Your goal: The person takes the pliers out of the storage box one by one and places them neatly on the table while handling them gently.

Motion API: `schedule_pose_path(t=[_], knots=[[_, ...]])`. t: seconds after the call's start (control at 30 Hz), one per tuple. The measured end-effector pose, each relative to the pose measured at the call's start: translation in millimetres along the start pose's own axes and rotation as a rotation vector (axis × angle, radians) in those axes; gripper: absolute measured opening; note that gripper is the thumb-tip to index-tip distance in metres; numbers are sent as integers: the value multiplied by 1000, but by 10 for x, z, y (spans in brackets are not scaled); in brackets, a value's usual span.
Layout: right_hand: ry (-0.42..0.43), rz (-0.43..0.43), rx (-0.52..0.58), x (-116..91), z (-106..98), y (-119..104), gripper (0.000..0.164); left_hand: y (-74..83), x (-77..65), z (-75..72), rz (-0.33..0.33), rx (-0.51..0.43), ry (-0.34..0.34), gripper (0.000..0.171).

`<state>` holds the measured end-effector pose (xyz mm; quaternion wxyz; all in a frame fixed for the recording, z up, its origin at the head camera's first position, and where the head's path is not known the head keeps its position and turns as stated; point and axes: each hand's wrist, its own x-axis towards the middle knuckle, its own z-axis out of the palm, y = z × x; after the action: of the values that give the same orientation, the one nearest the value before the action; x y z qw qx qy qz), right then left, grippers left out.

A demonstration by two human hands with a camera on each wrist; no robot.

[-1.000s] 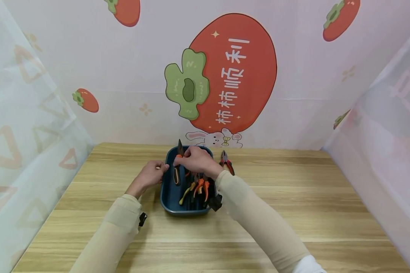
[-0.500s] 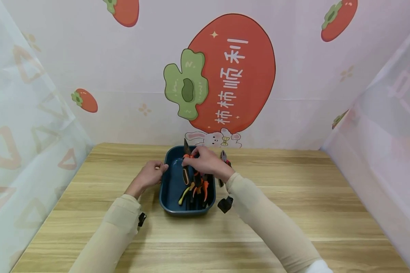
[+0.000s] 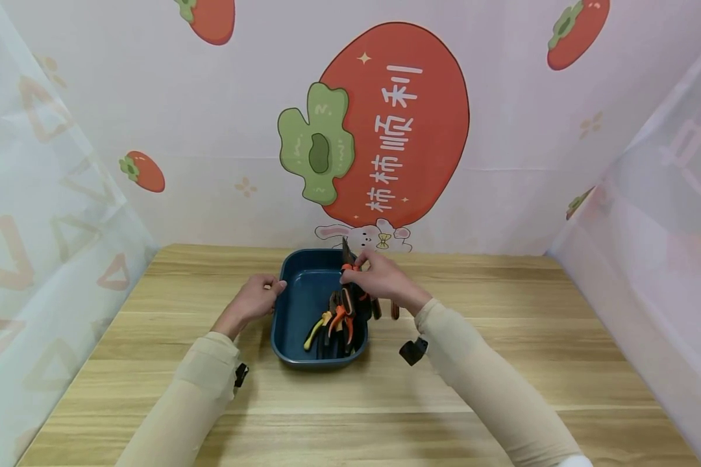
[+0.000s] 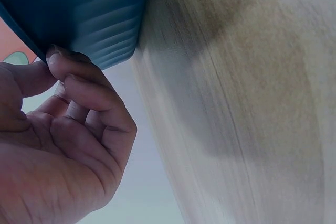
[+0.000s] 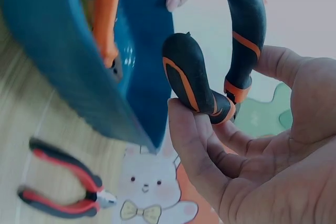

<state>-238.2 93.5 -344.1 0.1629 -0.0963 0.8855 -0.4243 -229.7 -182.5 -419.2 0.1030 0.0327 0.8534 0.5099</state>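
My left hand (image 3: 256,297) pinches the left rim of a deep blue tray (image 3: 295,318) between thumb and fingers; the left wrist view shows the fingertips right at the rim. In my right hand (image 3: 385,280) I hold pliers (image 5: 184,72) with black and orange handles, thumb on one handle and fingers on the other. Their dark jaws point up and away in the head view, at the tray's far right corner. Inside the tray lie several more pliers with orange (image 3: 340,318) and yellow handles (image 3: 312,336), bunched toward the right side.
Right of the tray, pliers with red and black handles (image 5: 71,179) lie on the wooden table (image 3: 502,337), mostly hidden behind my right hand in the head view. A printed cloth backdrop (image 3: 222,214) stands along the table's far edge, with cloth sides left and right.
My right hand has carried the black and orange pliers rightward, from over the tray's middle to its right rim. The left hand has stayed at the left rim.
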Motion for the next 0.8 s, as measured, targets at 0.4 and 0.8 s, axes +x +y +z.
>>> schedule_pose_path(t=[0.4, 0.8], knots=[[10, 68, 13, -64, -248, 316, 36, -29, 15, 7, -1, 8, 10, 35], [43, 135, -22, -42, -403, 603, 38, -18, 26, 7, -13, 12, 12, 35]])
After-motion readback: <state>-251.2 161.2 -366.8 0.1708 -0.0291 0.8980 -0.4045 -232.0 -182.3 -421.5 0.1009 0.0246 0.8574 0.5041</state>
